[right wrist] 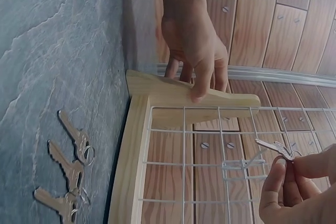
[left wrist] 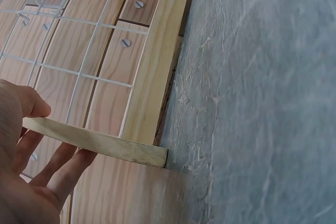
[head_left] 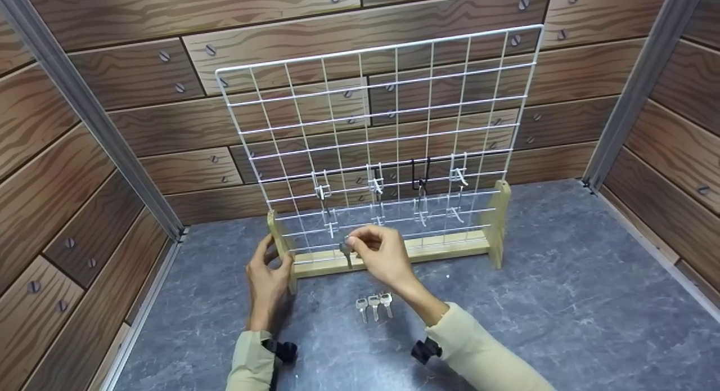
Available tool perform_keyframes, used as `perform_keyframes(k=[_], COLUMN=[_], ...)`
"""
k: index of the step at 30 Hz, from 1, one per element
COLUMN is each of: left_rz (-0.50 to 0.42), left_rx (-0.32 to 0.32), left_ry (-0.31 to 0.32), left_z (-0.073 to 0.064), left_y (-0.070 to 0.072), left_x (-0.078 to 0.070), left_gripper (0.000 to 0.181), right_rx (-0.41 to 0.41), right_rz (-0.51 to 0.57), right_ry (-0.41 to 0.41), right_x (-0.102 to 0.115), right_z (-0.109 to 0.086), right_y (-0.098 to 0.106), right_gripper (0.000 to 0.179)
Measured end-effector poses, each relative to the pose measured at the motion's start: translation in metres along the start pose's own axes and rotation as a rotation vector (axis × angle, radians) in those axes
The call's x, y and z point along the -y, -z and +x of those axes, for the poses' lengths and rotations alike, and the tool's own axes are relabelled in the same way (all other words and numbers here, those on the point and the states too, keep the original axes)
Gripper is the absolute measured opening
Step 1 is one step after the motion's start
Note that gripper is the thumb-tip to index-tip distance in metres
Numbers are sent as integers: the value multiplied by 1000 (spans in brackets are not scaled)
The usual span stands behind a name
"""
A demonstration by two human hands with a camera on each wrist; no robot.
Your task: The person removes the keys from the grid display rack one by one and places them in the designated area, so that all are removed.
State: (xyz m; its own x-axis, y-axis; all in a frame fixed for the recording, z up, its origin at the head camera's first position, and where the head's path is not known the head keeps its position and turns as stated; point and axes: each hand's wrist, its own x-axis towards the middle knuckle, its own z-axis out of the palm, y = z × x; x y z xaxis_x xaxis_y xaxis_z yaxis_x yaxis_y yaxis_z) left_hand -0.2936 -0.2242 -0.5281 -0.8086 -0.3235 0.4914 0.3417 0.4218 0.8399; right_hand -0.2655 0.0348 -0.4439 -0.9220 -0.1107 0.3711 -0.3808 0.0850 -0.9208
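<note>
My right hand (head_left: pixel 385 256) pinches a key (head_left: pixel 347 250) by its ring between thumb and fingers, in front of the lower left part of a white wire grid (head_left: pixel 396 107). In the right wrist view this key (right wrist: pixel 270 144) is close to a white hook (right wrist: pixel 244 164) on the grid. My left hand (head_left: pixel 267 281) grips the left wooden end piece (left wrist: pixel 100 141) of the grid's stand, thumb on the inner face and fingers on the outer face. Three keys (head_left: pixel 374 305) with small rings lie side by side on the table below the stand.
Several white hooks (head_left: pixel 322 191) and one black hook (head_left: pixel 421 180) sit on the grid in two rows; slim key-like shapes hang from the upper row. The stand's wooden base bar (head_left: pixel 450 243) rests on the grey marbled table (head_left: pixel 562 301). Wood-patterned walls (head_left: pixel 140 81) enclose it.
</note>
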Motion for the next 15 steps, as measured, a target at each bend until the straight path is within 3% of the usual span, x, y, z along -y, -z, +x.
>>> perform_keyframes(k=[15], left_rz=[-21], left_rx=[-6], left_ry=[-20], left_z=[0], left_y=[-1], left_x=[3], left_gripper=[54], right_rx=[-17], right_rz=[-28], right_ry=[-69], right_x=[-10], right_z=[-8], right_y=[28], right_gripper=[10])
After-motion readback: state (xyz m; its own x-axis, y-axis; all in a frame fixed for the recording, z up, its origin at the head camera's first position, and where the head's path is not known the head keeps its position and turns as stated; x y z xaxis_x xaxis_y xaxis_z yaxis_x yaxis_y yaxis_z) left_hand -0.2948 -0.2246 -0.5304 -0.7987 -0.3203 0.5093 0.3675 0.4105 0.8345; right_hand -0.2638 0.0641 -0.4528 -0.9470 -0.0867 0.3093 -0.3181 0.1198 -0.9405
